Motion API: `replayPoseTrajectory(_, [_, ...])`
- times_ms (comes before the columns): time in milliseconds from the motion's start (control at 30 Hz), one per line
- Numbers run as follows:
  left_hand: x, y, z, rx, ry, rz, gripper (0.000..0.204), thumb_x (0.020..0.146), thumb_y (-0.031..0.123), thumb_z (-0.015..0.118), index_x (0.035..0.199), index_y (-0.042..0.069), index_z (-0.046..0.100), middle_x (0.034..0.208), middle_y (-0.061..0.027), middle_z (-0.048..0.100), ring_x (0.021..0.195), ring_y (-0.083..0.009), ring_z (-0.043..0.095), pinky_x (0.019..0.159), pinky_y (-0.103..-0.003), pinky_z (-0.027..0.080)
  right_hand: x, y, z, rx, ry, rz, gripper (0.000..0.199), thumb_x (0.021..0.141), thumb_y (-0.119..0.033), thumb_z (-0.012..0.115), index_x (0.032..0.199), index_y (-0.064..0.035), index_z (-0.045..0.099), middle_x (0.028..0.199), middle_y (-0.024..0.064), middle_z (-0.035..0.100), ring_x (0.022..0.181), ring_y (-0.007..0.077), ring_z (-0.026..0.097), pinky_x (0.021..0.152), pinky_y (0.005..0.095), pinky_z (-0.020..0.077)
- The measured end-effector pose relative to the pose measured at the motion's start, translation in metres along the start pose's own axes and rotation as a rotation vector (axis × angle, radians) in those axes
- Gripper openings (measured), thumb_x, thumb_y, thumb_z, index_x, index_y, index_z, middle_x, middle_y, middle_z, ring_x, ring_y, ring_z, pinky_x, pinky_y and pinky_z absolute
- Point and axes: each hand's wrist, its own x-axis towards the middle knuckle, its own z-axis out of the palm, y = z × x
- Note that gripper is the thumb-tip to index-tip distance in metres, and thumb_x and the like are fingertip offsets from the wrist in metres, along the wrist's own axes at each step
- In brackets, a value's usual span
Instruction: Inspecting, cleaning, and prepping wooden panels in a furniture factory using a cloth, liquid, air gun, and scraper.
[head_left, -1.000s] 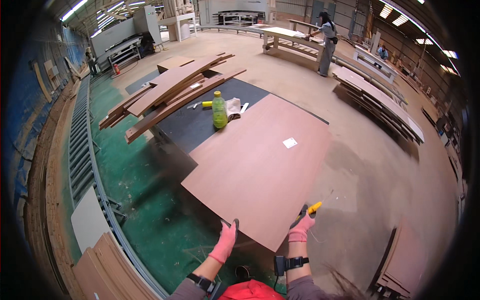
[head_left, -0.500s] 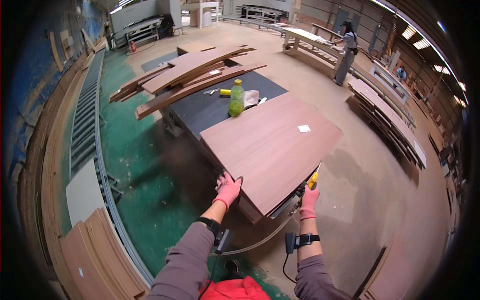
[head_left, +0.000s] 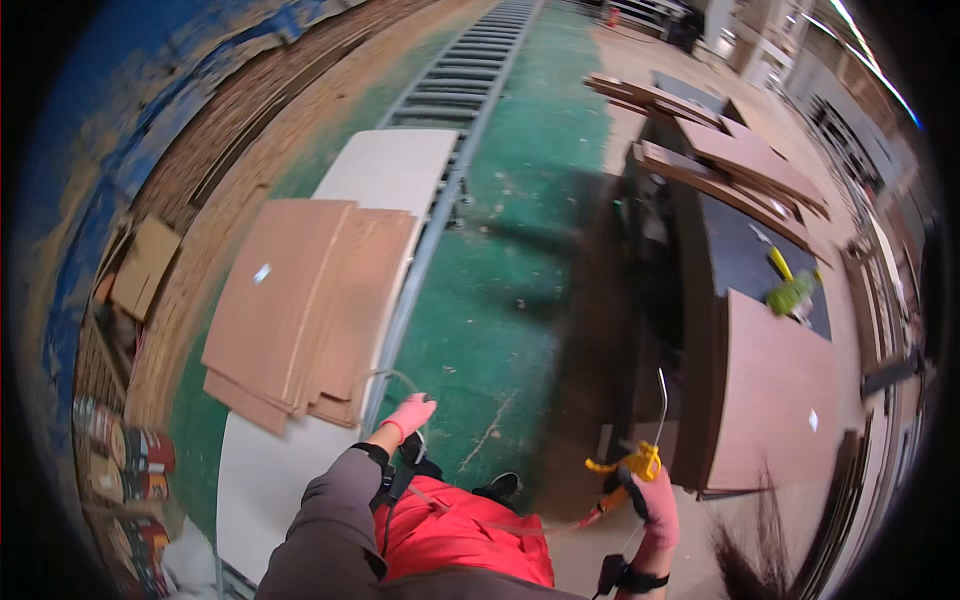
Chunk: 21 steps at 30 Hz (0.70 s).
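So the right hand (head_left: pixel 652 497) has its fingers wrapped around a yellow air gun (head_left: pixel 644 460), thin bent nozzle pointing away from the body, just beside the big stack on the right. A hose (head_left: pixel 500 526) runs from around there across the red apron (head_left: pixel 460 555). Left hand (head_left: pixel 408 414) is out by the roller conveyor (head_left: pixel 470 70), and honestly I can't tell if it's gripping the hose or just hanging loose. Both gloves are pink. Brown panels (head_left: pixel 272 285) lie on the conveyor, pale board (head_left: pixel 385 168) poking out past them. Over right, a pinkish panel (head_left: pixel 770 395) sits by a green bottle (head_left: pixel 792 294) on a dark surface (head_left: pixel 735 240).
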Motion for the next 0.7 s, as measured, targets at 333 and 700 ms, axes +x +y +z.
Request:
replayPoseTrajectory(333, [-0.002,-0.196,-0.161,0.225,0.644,-0.495,0.086,0.072,0.042,0.067,0.140,0.006,0.029,0.143,-0.0255,0.024,0.134,-0.0374,0.022,0.109,-0.052,0.018,0.188,-0.130,0.287,-0.047,-0.767,0.038,0.047,0.085,-0.028,0.063,0.121,-0.0003,0.050,0.101,0.0089,0.064,0.083,0.0160,0.062,0.063,0.0272,0.0531])
replayPoseTrajectory(700, [-0.001,-0.260,-0.210,0.521,0.308,-0.512,0.112,0.061,0.061,0.070,0.145,0.008,0.019,0.147,-0.0202,0.022,0.137,-0.0392,0.016,0.110,-0.058,0.006,0.322,-0.169,0.575,-1.502,-0.418,-0.477,0.047,0.081,-0.049,0.058,0.089,-0.0029,0.063,0.085,0.0181,0.066,0.081,0.0353,0.064,0.071,0.0440,0.0509])
